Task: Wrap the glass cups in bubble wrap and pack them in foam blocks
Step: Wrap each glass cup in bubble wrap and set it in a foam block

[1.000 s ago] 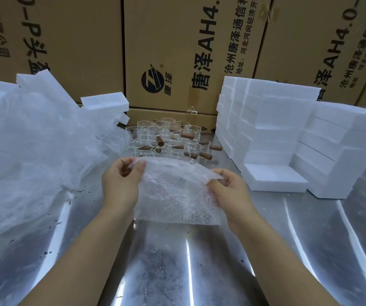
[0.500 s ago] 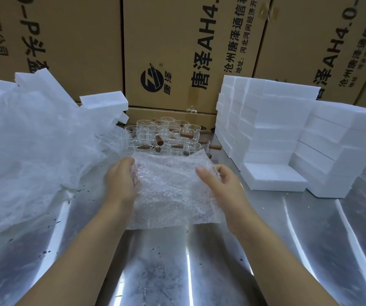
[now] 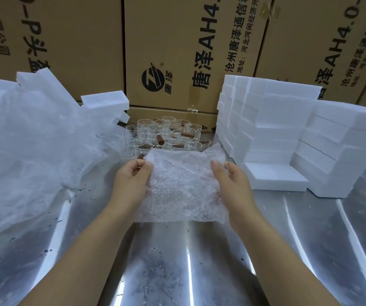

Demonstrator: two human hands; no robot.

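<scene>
Observed bubble wrap sheet (image 3: 182,186) held over tabletop (image 3: 177,268) between both hands. Found left hand (image 3: 131,182) grip pinched on upper left edge, right hand (image 3: 232,184) grip curled round right edge. Noted glass cups (image 3: 168,133) clustered just behind sheet, foam blocks (image 3: 277,129) stacked at right.

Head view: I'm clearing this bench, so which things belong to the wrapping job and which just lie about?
Job: bubble wrap sheet, held by left hand and right hand; glass cups; foam blocks.
Lying about: cardboard boxes; crumpled plastic heap.
</scene>
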